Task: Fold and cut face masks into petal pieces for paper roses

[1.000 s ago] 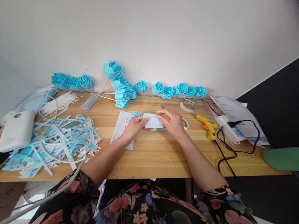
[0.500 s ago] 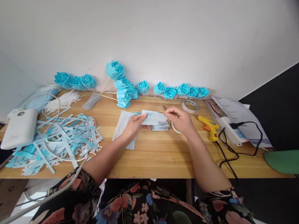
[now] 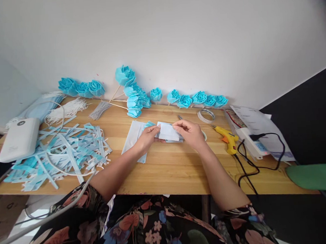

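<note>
Both arms reach in from the near edge, and here's the left hand pinching the left end of a pale fabric piece, thumb on top. Over on the right, the right hand bends at the wrist, thumb and fingers drawn narrow at the piece's far right corner. So the piece sits mid-surface, between the two hands, above a small stack of cut pieces that it partly hides.

Just left, partly behind the left forearm, a pale sheet; far left, a tangle of cut strips with a white device at its edge. Out right, a tape roll, then a yellow glue gun beside a power strip. Blue flowers line the far side.

All this on a wooden surface, against a plain pale wall.
</note>
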A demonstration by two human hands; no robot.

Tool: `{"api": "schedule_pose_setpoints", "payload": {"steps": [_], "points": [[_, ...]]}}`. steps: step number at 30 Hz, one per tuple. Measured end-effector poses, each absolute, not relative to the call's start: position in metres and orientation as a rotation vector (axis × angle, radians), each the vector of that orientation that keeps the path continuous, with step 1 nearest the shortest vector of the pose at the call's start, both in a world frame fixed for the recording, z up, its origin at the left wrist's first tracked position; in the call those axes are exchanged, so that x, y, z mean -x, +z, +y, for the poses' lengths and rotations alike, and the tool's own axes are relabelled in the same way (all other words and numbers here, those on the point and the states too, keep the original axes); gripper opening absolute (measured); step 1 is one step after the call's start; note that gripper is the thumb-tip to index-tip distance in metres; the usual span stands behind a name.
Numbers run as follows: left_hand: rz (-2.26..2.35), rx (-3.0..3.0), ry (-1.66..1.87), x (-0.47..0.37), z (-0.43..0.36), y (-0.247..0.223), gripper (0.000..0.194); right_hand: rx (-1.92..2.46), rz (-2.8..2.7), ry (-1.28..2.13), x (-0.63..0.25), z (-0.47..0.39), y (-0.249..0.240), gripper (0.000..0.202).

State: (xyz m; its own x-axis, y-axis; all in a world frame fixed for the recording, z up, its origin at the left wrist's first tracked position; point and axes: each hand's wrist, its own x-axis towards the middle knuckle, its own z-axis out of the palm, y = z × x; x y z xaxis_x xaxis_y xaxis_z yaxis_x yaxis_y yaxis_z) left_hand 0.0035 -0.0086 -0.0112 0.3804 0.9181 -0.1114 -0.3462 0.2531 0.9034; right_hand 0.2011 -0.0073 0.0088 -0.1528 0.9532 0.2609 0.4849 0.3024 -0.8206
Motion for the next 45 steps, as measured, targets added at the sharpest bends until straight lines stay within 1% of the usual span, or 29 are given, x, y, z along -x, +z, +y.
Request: {"api": "schedule_pose_setpoints", "payload": {"steps": [6,12,20,22,25,27,28,30,32,34,38,41,45], "points": [[0.724,-0.946,0.939,-0.004,-0.011,-0.007,0.066,1.314,-1.784,0.674,-0.198,-0.009,0.011,0.019],[0.743,-0.972,0.916,-0.004,-0.01,-0.01,0.057,1.293,-1.799,0.668,-0.195,-0.01,0.011,0.018],[0.727,-1.022,0.93,-0.004,-0.008,-0.016,0.051,1.276,-1.779,0.585,-0.192,-0.011,0.009,0.019],[0.708,-1.014,0.947,-0.003,-0.008,-0.014,0.051,1.224,-1.717,0.588,-0.193,-0.009,0.009,0.03],[0.696,-1.004,0.976,-0.002,-0.009,-0.011,0.05,1.146,-1.657,0.761,-0.196,-0.004,0.006,0.052],[0.711,-1.022,0.98,-0.002,-0.009,-0.011,0.051,1.161,-1.645,0.885,-0.198,-0.003,0.004,0.057],[0.723,-1.041,0.974,-0.002,-0.009,-0.011,0.051,1.19,-1.648,0.918,-0.198,-0.003,0.004,0.056],[0.751,-1.089,0.956,-0.003,-0.009,-0.013,0.051,1.258,-1.678,0.929,-0.196,-0.005,0.005,0.046],[0.779,-1.13,0.956,-0.004,-0.009,-0.013,0.049,1.309,-1.729,0.89,-0.194,-0.008,0.007,0.034],[0.797,-1.148,0.979,-0.004,-0.01,-0.013,0.046,1.338,-1.759,0.841,-0.191,-0.01,0.01,0.028],[0.807,-1.149,1.016,-0.005,-0.009,-0.011,0.043,1.345,-1.727,0.764,-0.19,-0.01,0.011,0.027],[0.821,-1.16,1.049,-0.006,-0.007,-0.012,0.047,1.327,-1.722,0.704,-0.19,-0.01,0.01,0.026],[0.825,-1.187,1.078,-0.006,-0.005,-0.015,0.056,1.304,-1.739,0.674,-0.189,-0.011,0.011,0.026]]}}
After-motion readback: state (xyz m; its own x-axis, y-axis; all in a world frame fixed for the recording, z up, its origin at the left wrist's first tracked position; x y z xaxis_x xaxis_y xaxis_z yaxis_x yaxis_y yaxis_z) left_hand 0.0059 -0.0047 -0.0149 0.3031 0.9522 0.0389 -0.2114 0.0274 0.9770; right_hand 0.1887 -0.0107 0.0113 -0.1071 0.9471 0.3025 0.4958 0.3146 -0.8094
